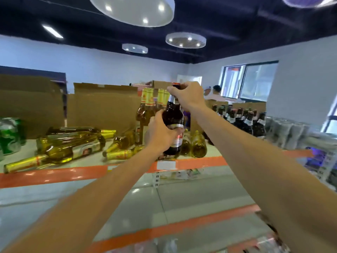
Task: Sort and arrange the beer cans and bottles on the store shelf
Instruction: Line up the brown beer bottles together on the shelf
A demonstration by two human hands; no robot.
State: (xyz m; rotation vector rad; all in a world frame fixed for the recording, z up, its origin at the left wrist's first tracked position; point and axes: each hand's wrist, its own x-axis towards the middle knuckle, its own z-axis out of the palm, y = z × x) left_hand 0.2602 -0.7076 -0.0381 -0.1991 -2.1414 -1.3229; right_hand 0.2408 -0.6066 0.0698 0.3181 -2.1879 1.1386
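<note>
Both bare forearms are reaching up and forward toward the top store shelf with the orange front edge (54, 175). The left hand (160, 133) is wrapping around the belly of a dark brown glass beer bottle with a silver and red label (173, 117), its fingers curling round the far side and its thumb pressing the near side. The right hand (188, 94) is arching over the bottle's neck from above, wrist bent, fingers pinching the red cap. The bottle is standing upright at the shelf's front edge, whether resting or lifted just clear I cannot tell. Left of it, golden clear glass bottles with foil necks (69, 145) are lying on their sides, and green cans (10, 136) are sitting at the far left. Upright golden bottles (147, 105) are standing just behind, and a row of dark bottles (242, 119) is standing to the right
</note>
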